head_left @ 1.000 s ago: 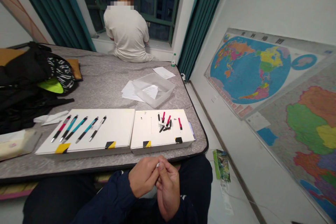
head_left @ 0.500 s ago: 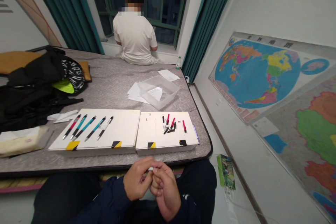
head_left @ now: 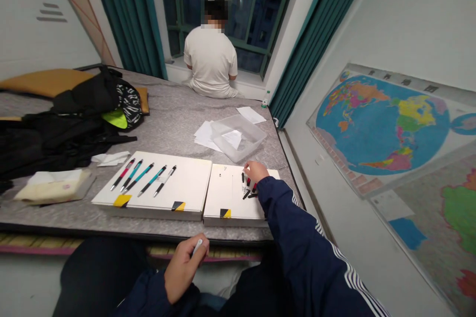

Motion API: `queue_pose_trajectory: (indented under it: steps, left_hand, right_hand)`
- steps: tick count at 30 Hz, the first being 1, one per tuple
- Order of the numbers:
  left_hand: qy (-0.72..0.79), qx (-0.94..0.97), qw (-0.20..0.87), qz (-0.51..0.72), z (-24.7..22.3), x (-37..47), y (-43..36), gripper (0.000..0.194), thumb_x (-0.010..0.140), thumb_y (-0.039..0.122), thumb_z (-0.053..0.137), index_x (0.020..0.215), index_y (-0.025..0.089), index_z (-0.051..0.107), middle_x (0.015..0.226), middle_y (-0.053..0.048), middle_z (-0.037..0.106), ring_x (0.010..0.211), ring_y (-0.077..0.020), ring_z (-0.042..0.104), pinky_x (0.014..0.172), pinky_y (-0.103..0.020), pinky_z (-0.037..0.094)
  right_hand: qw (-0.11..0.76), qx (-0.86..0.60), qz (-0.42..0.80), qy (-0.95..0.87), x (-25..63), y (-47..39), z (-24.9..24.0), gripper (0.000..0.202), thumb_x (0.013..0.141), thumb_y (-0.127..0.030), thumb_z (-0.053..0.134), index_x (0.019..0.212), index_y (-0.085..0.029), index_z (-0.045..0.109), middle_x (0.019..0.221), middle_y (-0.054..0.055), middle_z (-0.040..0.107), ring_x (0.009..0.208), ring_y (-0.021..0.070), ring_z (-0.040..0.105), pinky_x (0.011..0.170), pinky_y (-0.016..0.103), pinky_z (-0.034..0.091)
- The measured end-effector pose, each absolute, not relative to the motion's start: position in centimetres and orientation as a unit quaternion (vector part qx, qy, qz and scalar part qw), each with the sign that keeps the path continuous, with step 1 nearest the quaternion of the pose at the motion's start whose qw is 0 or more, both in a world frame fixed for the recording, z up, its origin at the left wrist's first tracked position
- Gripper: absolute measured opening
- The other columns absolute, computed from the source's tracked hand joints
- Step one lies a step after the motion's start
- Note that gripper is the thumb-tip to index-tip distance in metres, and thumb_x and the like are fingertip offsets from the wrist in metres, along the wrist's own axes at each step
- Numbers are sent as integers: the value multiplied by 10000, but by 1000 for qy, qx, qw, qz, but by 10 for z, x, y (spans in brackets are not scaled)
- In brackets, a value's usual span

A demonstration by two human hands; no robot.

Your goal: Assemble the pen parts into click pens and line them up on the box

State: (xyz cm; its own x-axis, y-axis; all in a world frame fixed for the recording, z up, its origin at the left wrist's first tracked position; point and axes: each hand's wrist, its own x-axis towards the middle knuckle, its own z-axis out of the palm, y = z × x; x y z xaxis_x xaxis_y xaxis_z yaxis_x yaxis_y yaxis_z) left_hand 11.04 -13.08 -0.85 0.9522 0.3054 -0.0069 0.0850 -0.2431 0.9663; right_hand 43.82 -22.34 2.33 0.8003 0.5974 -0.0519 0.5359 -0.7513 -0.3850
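Hands apart: left hand (head_left: 182, 272) closed round a pale tube (head_left: 198, 246), right hand (head_left: 256, 171) reaching among small pen parts (head_left: 246, 194) on the smaller white box (head_left: 219, 190), its grip unclear; sorting through them likely wants a light fingertip pinch.

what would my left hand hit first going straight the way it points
Your left hand would likely meet the table edge; depth is unclear, so possibly the right-hand white box instead.
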Motion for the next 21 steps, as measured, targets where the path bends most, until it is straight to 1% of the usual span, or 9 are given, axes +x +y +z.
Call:
queue_pose_trajectory:
  steps: [2,5,8,11,14,17,19,21]
  left_hand:
    - [123,784,601,92,-8,109,-130,463,969,495,408,610,207,457,585,29,444,581,-159,445,589,-261,360]
    - [119,787,601,80,-10,107,-128,454,972,471,413,606,206,457,584,28,454,591,-163,468,600,-260,364]
    - [121,786,603,68,-12,106,-126,443,974,457,409,614,204,468,579,29,464,594,-167,486,610,-263,368]
    - [132,785,603,64,-14,106,-124,444,972,466,399,622,204,473,573,30,464,591,-171,491,611,-267,365]
    - [142,785,600,62,-15,107,-123,452,973,479,386,632,201,489,572,29,468,591,-175,497,615,-271,366]
    - [145,785,600,58,-17,107,-123,462,974,487,382,636,198,506,563,30,468,587,-177,502,614,-273,370]
    - [146,785,599,60,-18,107,-123,464,974,490,389,639,195,517,559,32,467,581,-174,500,609,-271,373]
    - [151,783,600,69,-18,108,-123,456,973,488,402,656,192,540,554,38,461,567,-168,491,596,-264,376]
  right_hand:
    - [125,-927,111,-335,454,-213,21,157,892,-282,653,951,-139,682,1026,89,696,993,219,625,886,361,459]
    - [68,-917,143,-367,472,-204,19,229,925,-334,627,1038,-138,653,1102,69,661,1019,220,628,911,435,498]
    - [37,-910,166,-378,482,-201,15,243,933,-327,621,1091,-143,639,1129,70,649,1019,223,633,894,436,522]
    - [26,-908,183,-376,484,-201,8,247,936,-317,619,1112,-145,631,1139,73,644,1009,219,637,878,427,534]
    - [42,-910,192,-366,480,-201,3,239,941,-312,613,1117,-151,629,1140,74,643,992,210,640,864,413,540]
    - [92,-911,191,-354,476,-202,6,220,942,-314,611,1083,-148,634,1101,68,650,949,196,645,836,393,545]
    - [146,-911,181,-342,470,-204,13,189,936,-309,615,1013,-139,643,1016,54,661,878,175,643,789,359,541]
    - [215,-905,168,-328,456,-211,22,169,930,-286,605,931,-121,643,866,34,652,766,147,617,705,295,509]
